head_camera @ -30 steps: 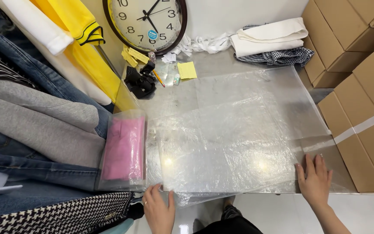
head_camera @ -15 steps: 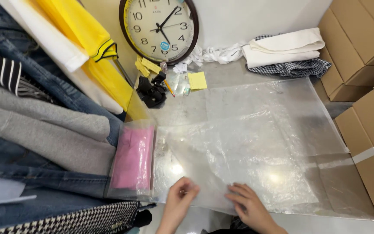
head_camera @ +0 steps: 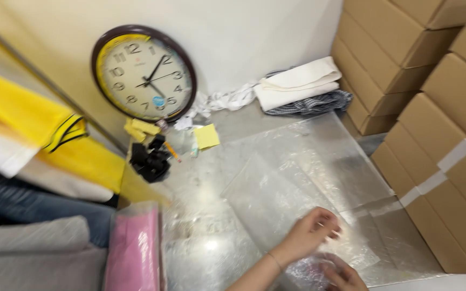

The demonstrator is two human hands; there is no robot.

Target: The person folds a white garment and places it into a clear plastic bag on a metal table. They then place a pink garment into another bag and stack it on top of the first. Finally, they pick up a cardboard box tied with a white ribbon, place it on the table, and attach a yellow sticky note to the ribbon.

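A round wall clock point(head_camera: 144, 74) leans against the white wall at the back of the table. Just below the clock lie yellow sticky notes point(head_camera: 207, 136), a pencil point(head_camera: 171, 151) and a small black tool point(head_camera: 150, 160). To the right of the clock, folded white and checked cloths point(head_camera: 301, 88) sit against the wall. Stacked cardboard boxes point(head_camera: 438, 124) close the side far right of the clock. Left of and below the clock hang yellow, white, denim and grey garments point(head_camera: 33, 161), with a pink garment in a clear bag point(head_camera: 134, 249) lying beneath them.

A clear plastic bag point(head_camera: 281, 194) lies flat on the shiny table top, below and right of the clock. The left hand point(head_camera: 311, 233) pinches its near edge with curled fingers. The right hand point(head_camera: 341, 275), half cut off at the lower frame edge, grips crumpled clear plastic just below the left.

Open surface stretches from the bag up toward the clock; the boxes and garments hem both sides.
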